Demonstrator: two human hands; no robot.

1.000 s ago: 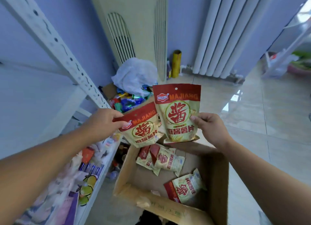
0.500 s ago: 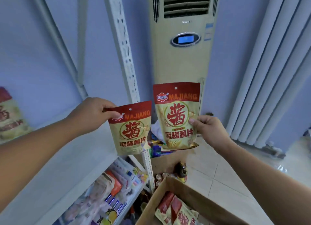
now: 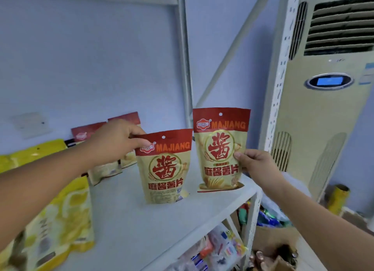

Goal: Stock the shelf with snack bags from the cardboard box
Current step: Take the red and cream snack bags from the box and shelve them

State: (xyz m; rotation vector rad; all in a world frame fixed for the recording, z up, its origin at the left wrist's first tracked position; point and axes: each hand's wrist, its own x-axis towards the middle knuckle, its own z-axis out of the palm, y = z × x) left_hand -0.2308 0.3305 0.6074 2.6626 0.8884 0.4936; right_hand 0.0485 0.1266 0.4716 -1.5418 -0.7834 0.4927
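Observation:
My left hand point(image 3: 116, 141) pinches the red top corner of a beige and red MAJIANG snack bag point(image 3: 165, 169), upright over the white shelf board point(image 3: 141, 220). My right hand point(image 3: 257, 165) grips the right edge of a second, matching snack bag point(image 3: 219, 149), held upright just right of the first, above the shelf's right end. Two more bags of the same kind point(image 3: 105, 169) stand at the back of the shelf, partly hidden behind my left hand. The cardboard box is out of view.
Yellow snack bags point(image 3: 60, 210) fill the shelf's left side. A perforated white upright point(image 3: 281, 68) bounds the shelf on the right, with a tall air conditioner point(image 3: 327, 108) beyond it. The lower shelf point(image 3: 214, 248) holds mixed packets. A box of goods point(image 3: 271, 238) sits on the floor.
My view has swung up and left from the cardboard box to the shelf. Both hands have carried their bags over the shelf board, and the stocked bags at the back have come into view.

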